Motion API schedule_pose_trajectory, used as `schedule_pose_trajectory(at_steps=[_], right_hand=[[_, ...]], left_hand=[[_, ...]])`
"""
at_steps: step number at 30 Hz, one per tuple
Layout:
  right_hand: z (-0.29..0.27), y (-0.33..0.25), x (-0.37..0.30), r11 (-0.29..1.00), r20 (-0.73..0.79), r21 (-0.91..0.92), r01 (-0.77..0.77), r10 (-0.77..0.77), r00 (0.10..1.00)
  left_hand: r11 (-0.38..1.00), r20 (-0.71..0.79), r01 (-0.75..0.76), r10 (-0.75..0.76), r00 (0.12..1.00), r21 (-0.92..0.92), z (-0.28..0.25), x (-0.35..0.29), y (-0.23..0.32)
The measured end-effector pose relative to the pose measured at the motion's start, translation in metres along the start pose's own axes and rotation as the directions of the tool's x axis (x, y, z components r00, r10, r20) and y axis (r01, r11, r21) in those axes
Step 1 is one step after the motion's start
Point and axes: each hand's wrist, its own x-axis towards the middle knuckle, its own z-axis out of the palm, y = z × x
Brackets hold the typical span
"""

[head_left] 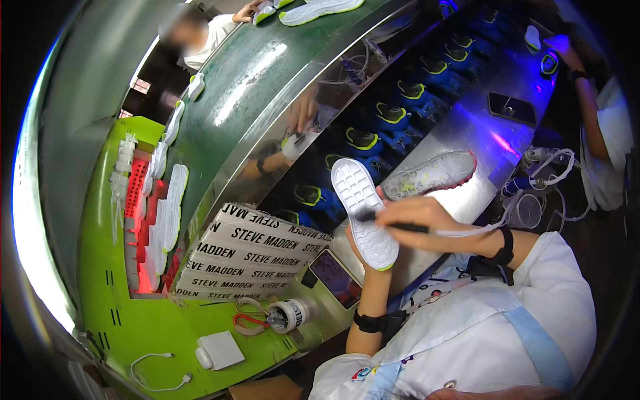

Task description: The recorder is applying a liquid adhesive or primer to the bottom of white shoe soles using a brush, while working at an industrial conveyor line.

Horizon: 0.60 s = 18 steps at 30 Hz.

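Note:
A white shoe sole [363, 197] with a grid of recesses and a thin lime edge is tilted up in front of me. My left hand [358, 250] is closed on it from behind; most of its fingers are hidden by the sole. In my right hand [421, 215] is a dark-tipped brush [365, 216], its tip against or just over the middle of the sole. A pale tube [467, 233] trails from this hand toward my forearm. Just beyond, a grey, stained shoe-shaped piece [432, 175] with a red rim lies on the metal bench.
Blue shoe uppers [392, 115] on a rack run beside the green conveyor [233, 100], which carries white soles [175, 207]. A printed box [250, 257], phone [335, 278], scissors [252, 320] and tape roll [288, 315] sit nearer left. Co-workers' hands [247, 11] show at far left and right.

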Motion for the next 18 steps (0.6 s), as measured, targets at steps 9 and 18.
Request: schedule_pose_trajectory(at_steps=[9, 18], right_hand=[[-0.01, -0.014, -0.002, 0.755, 0.545, 0.171, -0.633, 0.463, 0.699], [-0.036, -0.031, 0.01, 0.968, 0.487, 0.181, -0.174, 0.065, 0.871]], left_hand=[[0.96, 0.273, 0.275, -0.252, 0.928, -0.046, 0.006, 0.006, 0.023], [0.727, 0.084, 0.662, -0.682, 0.726, 0.182, 0.035, 0.014, 0.033]])
